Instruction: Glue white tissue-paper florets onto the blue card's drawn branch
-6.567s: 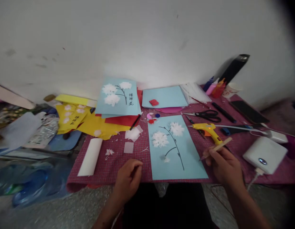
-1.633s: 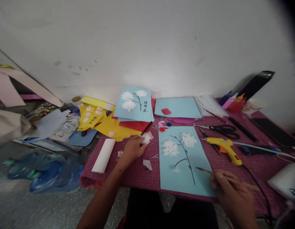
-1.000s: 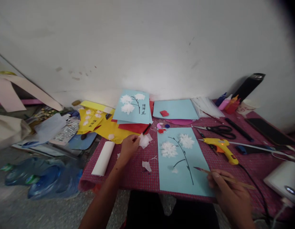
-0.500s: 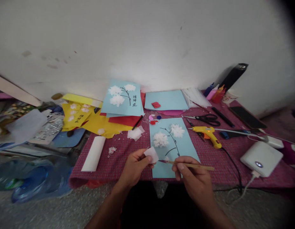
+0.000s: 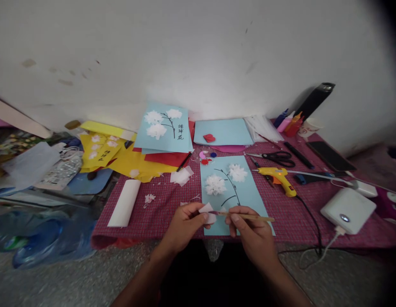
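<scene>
Right now, your left hand [image 5: 186, 222] grasps a small white piece of paper [image 5: 212, 219] between thumb and fingertips, above the near edge of the table, while your right hand [image 5: 251, 226] pinches a wooden brush [image 5: 258, 218] much like a pen. The brush lies almost level, its dark tip pointing left and overlapping the paper, which shows on both the far and near sides of it; you cannot tell from this view how hard the two press together. Under your hands is a blue sheet [image 5: 253, 197], its near part partly covered by them. On it sit two puffy white flowers, one on the left [image 5: 215, 185] and one farther off to the right [image 5: 237, 172], with a dark curved stem drawn between them. To the left of the sheet, on the red checked cloth [image 5: 167, 211], you have a loose pile of white paper pieces [image 5: 182, 175], and farther left a roll of white paper [image 5: 124, 203]. To the right of the sheet lies a yellow glue gun [image 5: 277, 174], with black scissors [image 5: 281, 159] just beyond it and a white box [image 5: 348, 211] well to the right. At the far left, a blue flower card [image 5: 162, 143] rests on other sheets.
</scene>
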